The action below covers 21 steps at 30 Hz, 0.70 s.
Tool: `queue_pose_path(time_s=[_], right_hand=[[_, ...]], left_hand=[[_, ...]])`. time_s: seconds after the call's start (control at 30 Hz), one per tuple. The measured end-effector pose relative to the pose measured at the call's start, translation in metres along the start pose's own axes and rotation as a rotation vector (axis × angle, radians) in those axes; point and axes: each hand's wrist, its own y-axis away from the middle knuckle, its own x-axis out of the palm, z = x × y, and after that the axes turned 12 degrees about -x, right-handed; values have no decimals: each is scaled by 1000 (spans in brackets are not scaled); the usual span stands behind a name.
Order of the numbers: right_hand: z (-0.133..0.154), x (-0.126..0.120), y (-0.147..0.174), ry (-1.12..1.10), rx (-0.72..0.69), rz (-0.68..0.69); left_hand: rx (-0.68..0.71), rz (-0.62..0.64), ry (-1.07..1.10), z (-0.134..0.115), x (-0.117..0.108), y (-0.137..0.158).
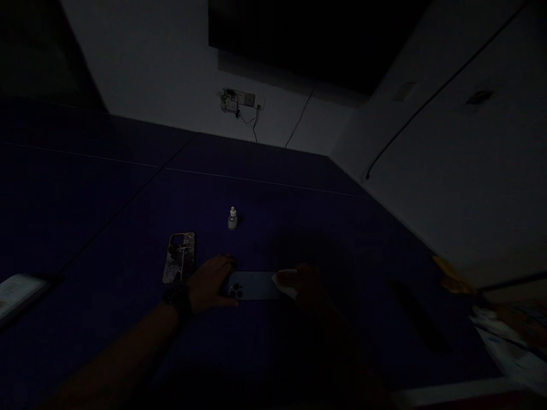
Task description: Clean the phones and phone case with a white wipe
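Note:
A pale blue smartphone (256,285) lies back side up on the dark blue surface, its camera cluster at the left end. My left hand (211,285), with a dark watch on the wrist, grips that end between thumb and fingers. Pinched in my right hand (306,285) is a white wipe (287,283), pressed on the phone's right end. Just left of my left hand rests a patterned phone case (180,257). Beyond the phone a small white-capped bottle (232,219) stands upright. Dim light hides much of my right hand.
A white box-like object (19,295) lies at the far left. On the right are a long dark object (419,316), a yellow item (452,276) and white material (508,341). Sockets with cables (243,99) are on the back wall, below a large dark screen (299,40).

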Motion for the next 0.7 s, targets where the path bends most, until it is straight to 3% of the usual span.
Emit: queue_pose_path(time_s=[0.33,0.53,0.7], right_hand=[[25,1,-22,-61,-114,125],[14,3,-18,-38,-11,63],[19,9,-17,-49,-90,78]], left_hand=[[15,-51,15,2,4,1],[5,-36,15,2,4,1],[19,-50,18,3,4,1]])
